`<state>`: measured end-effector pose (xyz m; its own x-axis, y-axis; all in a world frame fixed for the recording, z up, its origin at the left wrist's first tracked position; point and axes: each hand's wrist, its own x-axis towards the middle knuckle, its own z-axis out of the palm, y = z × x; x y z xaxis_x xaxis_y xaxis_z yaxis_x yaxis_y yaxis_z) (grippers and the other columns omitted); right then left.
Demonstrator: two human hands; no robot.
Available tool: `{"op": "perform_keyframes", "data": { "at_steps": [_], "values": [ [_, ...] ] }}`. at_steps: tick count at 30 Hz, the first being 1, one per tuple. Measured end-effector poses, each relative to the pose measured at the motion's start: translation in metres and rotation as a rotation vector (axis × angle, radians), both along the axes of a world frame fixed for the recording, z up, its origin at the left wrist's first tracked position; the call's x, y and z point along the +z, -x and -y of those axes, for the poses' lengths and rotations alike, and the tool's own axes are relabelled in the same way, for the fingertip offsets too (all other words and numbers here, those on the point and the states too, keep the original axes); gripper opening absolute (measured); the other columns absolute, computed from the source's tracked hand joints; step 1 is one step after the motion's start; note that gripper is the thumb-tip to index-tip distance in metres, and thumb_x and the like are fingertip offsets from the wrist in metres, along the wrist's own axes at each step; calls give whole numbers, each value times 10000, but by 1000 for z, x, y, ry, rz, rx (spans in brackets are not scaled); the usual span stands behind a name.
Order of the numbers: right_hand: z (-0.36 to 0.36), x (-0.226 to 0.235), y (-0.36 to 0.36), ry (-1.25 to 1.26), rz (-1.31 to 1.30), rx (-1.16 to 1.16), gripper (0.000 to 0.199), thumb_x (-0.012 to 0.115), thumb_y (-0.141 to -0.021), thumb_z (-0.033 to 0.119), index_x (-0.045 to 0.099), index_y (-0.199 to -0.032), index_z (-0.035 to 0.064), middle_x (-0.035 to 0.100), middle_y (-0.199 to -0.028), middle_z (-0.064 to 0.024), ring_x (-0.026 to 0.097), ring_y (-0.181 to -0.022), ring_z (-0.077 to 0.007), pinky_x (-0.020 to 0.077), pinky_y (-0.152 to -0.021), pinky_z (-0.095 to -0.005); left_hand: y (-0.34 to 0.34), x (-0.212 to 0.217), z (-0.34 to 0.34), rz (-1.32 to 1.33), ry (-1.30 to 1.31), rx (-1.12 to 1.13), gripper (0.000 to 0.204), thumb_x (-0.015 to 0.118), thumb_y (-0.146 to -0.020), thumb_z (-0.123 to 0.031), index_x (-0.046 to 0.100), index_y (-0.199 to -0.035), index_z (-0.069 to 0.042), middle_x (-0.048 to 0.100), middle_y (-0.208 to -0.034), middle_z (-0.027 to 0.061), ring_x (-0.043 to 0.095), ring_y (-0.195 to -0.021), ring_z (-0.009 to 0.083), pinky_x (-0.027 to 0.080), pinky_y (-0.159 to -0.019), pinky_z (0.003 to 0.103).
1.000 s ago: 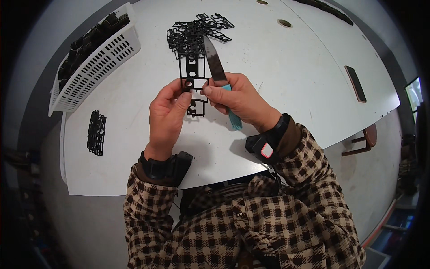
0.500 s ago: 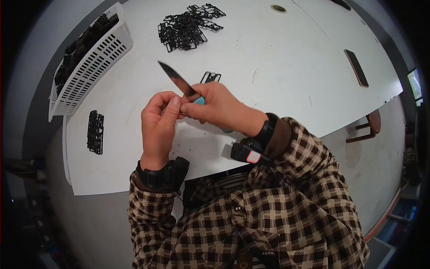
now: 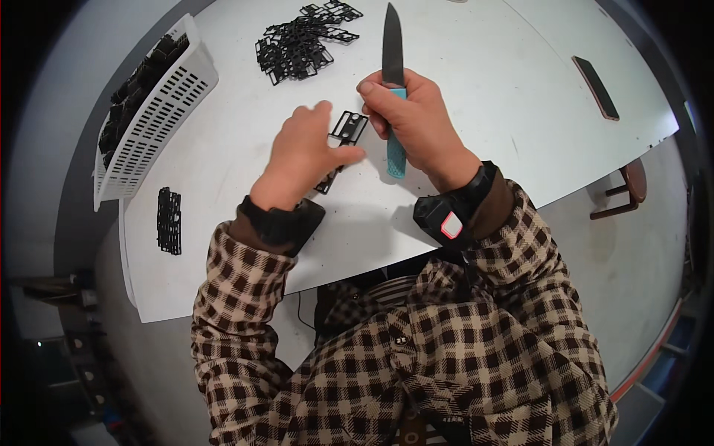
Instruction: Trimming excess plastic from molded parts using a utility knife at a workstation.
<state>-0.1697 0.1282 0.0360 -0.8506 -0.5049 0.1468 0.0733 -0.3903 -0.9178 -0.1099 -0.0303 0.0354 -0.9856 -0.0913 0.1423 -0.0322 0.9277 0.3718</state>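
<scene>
My right hand (image 3: pixel 422 123) grips a knife (image 3: pixel 396 149) by its teal handle, with the dark blade pointing away from me. To its left, my left hand (image 3: pixel 299 154) hovers with thumb and fingers spread, slightly blurred, and nothing shows in its grasp. Beside and partly beneath that hand lies a flat black plastic frame piece (image 3: pixel 348 128) with rectangular openings. My left hand hides its middle; whether it is one piece or two I cannot tell.
A pile of black plastic frames (image 3: pixel 301 43) lies at the far side of the white table (image 3: pixel 476 89). At left stand a white slotted basket (image 3: pixel 160 111) full of black parts and a neat stack of frames (image 3: pixel 169 221). A phone (image 3: pixel 595 88) lies at right, near a brown stool (image 3: pixel 632 186).
My hands have come apart. The right one moved right and turned the knife upright in view; the left one opened beside the frame piece. The view has shifted slightly.
</scene>
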Motion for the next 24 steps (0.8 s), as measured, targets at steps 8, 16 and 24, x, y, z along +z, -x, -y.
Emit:
{"op": "perform_keyframes", "data": {
  "at_steps": [8, 16, 24],
  "values": [
    [-2, -2, -1, 54, 47, 10, 179, 587, -825, 153, 524, -901, 3, 528, -703, -38, 471, -525, -73, 373, -462, -204, 3, 5, 10, 203, -170, -6, 353, 663, -735, -151, 488, -981, 31, 573, -910, 137, 557, -713, 166, 451, -640, 252],
    [-24, -14, -10, 200, 487, -12, 261, 489, -862, 83, 435, -1100, -8, 509, -874, -78, 522, -676, -130, 456, -556, -240, -80, 14, -4, -359, -1243, 85, 144, 549, -809, 34, 453, -911, 2, 582, -893, 87, 602, -787, 160, 501, -731, 282],
    [-60, -9, -56, 176, 537, 269, 288, 437, -903, 98, 412, -1171, -4, 500, -796, -53, 503, -632, -108, 432, -525, -229, -132, 0, -14, -481, -1264, 201, 167, 558, -803, 47, 437, -895, -21, 586, -852, 91, 612, -775, 180, 518, -703, 292]
  ]
}}
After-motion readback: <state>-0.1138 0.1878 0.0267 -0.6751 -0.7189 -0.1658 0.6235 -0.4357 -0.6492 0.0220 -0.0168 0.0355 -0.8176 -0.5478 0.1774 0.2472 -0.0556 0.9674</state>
